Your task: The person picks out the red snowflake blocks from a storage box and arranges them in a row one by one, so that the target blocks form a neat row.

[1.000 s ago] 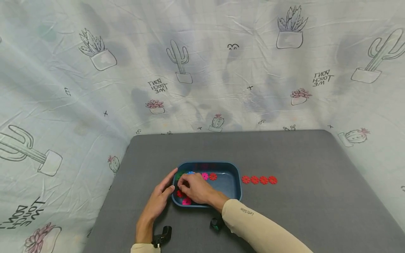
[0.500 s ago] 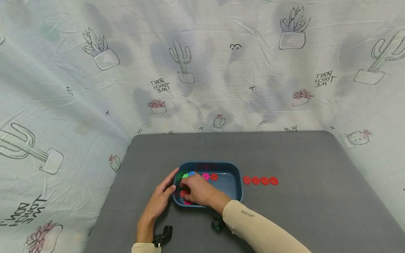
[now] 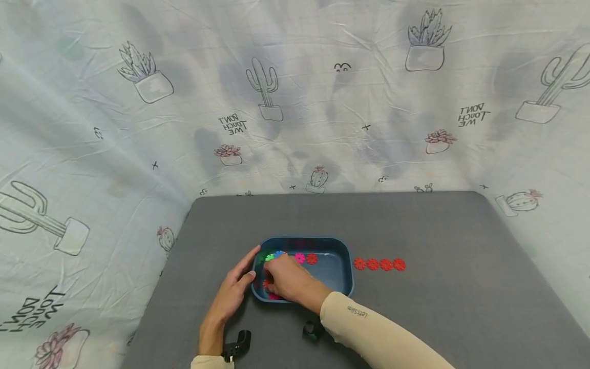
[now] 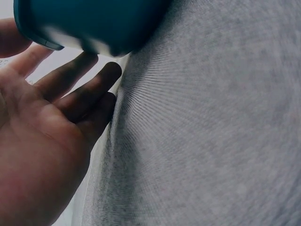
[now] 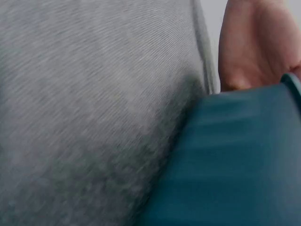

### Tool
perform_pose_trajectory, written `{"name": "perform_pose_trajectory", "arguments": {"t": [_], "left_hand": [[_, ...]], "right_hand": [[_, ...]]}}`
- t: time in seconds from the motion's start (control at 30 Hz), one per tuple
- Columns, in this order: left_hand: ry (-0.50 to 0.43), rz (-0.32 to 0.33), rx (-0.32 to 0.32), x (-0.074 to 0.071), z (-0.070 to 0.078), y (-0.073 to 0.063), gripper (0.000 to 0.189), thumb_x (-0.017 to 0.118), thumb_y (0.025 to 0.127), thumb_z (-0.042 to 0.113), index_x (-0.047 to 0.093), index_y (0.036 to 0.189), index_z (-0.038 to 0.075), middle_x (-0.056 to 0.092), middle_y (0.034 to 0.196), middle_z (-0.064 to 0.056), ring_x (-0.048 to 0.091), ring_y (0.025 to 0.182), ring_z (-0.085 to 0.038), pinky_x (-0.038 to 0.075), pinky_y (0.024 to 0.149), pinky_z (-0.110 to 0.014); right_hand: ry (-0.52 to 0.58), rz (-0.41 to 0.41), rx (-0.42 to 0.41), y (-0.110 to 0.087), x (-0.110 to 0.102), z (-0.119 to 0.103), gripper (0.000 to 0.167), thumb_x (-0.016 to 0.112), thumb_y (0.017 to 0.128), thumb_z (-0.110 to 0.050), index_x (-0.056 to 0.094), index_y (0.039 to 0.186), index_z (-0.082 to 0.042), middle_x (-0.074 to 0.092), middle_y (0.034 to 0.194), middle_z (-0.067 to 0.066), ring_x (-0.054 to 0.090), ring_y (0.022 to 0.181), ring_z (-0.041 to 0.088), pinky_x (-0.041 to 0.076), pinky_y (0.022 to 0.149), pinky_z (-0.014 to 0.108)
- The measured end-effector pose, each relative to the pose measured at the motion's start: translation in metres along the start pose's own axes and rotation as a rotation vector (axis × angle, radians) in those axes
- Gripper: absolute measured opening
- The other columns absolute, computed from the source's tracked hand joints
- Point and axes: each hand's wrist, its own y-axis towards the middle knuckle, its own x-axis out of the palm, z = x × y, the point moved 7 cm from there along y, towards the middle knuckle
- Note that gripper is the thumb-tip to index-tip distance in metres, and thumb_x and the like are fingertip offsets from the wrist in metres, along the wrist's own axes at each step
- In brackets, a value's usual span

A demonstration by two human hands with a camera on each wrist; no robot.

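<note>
Hands [image 3: 230,288] [image 3: 291,278] at a smooth, round-cornered blue tray [image 3: 335,271].

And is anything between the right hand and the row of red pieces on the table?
Yes, the right wall of the blue tray does. The right hand is inside, toward the left end, and the red row lies outside that wall. Nothing else visible does.

Wrinkled cactus-print cloth [image 3: 295,133] — pale, shadow-blotched — behind grey tabletop [image 3: 442,225].
</note>
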Motion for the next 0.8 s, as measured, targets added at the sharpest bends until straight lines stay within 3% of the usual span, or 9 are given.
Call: {"name": "perform_pose_trajectory", "arguments": {"t": [0.17, 0.33, 0.5, 0.63, 0.73, 0.8], "left_hand": [[-0.008, -0.002, -0.006, 0.000, -0.001, 0.001, 0.061, 0.049, 0.112, 0.008, 0.044, 0.169, 0.029, 0.037, 0.178, -0.001, 0.028, 0.166, -0.026, 0.024, 0.117, -0.006], [0.008, 0.003, -0.012, -0.001, 0.000, 0.000, 0.061, 0.049, 0.112, 0.008, 0.044, 0.169, 0.029, 0.037, 0.178, 0.000, 0.029, 0.166, -0.026, 0.025, 0.120, -0.011], [0.008, 0.007, -0.012, -0.002, 0.001, -0.001, 0.060, 0.049, 0.113, 0.010, 0.044, 0.169, 0.028, 0.037, 0.178, -0.001, 0.029, 0.166, -0.026, 0.027, 0.124, -0.018], [0.010, 0.004, -0.007, -0.002, 0.001, 0.000, 0.060, 0.049, 0.113, 0.009, 0.044, 0.169, 0.028, 0.038, 0.177, -0.002, 0.030, 0.166, -0.028, 0.028, 0.132, -0.041], [0.007, 0.000, -0.005, -0.002, 0.000, 0.000, 0.060, 0.049, 0.112, 0.008, 0.044, 0.169, 0.028, 0.037, 0.178, -0.003, 0.029, 0.166, -0.032, 0.024, 0.132, -0.063], [-0.001, -0.001, -0.011, -0.002, -0.001, 0.000, 0.061, 0.048, 0.112, 0.008, 0.044, 0.169, 0.029, 0.036, 0.178, -0.003, 0.028, 0.167, -0.034, 0.021, 0.131, -0.069]], "right_hand": [[-0.030, -0.002, 0.026, 0.004, 0.000, -0.007, 0.019, 0.091, 0.089, -0.020, 0.073, 0.084, -0.020, 0.059, 0.070, -0.013, 0.054, 0.066, 0.004, 0.049, 0.066, 0.023], [-0.027, 0.029, -0.006, 0.008, 0.003, -0.008, 0.016, 0.092, 0.088, -0.021, 0.076, 0.089, -0.019, 0.063, 0.073, -0.013, 0.055, 0.065, 0.002, 0.050, 0.064, 0.021], [-0.035, 0.077, -0.031, 0.007, 0.001, -0.008, 0.015, 0.090, 0.087, -0.023, 0.076, 0.091, -0.019, 0.066, 0.076, -0.012, 0.056, 0.067, 0.003, 0.055, 0.071, 0.024], [0.020, 0.105, -0.025, 0.004, -0.003, -0.005, 0.014, 0.086, 0.088, -0.020, 0.078, 0.098, -0.016, 0.073, 0.087, -0.008, 0.061, 0.074, 0.004, 0.057, 0.076, 0.024], [0.125, 0.109, -0.021, -0.001, -0.008, -0.001, 0.019, 0.083, 0.091, -0.015, 0.080, 0.109, -0.012, 0.079, 0.100, -0.003, 0.063, 0.081, 0.004, 0.058, 0.079, 0.022], [0.200, 0.113, -0.032, -0.007, -0.013, 0.003, 0.023, 0.082, 0.092, -0.013, 0.081, 0.115, -0.010, 0.081, 0.106, 0.001, 0.065, 0.082, 0.005, 0.059, 0.079, 0.021]]}}
